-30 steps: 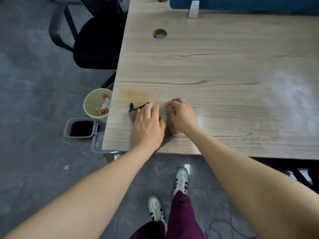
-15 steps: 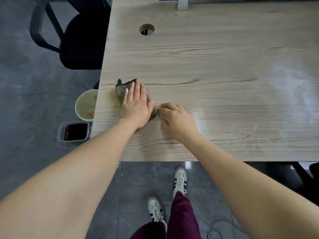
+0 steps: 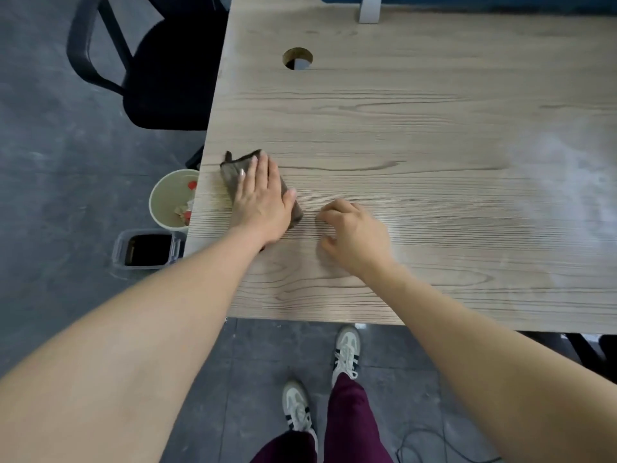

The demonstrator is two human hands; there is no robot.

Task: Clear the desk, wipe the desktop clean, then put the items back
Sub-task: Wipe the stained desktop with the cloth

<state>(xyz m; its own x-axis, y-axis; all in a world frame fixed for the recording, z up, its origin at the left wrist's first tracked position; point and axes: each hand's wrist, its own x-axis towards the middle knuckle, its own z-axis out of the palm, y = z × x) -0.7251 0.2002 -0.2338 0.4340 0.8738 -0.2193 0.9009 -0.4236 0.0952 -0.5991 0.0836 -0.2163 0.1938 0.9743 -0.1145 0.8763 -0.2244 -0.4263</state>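
Note:
A dark brown cloth [image 3: 232,170] lies folded on the wooden desktop [image 3: 417,135] near its left edge. My left hand [image 3: 262,202] presses flat on the cloth with straight fingers, covering most of it. My right hand [image 3: 354,233] rests on the bare wood just to the right, apart from the cloth, its fingers loosely curled and holding nothing. No other items stand on the visible desk.
A cable hole [image 3: 297,58] pierces the desk at the back. Left of the desk on the floor stand a bin with rubbish [image 3: 168,200], a clear box [image 3: 147,249] and a black chair [image 3: 160,68]. A blue divider [image 3: 467,0] runs along the back edge.
My left hand has pushed the cloth away from the front edge and to the left across the desktop. My right hand has let go of the cloth and now lies apart from it.

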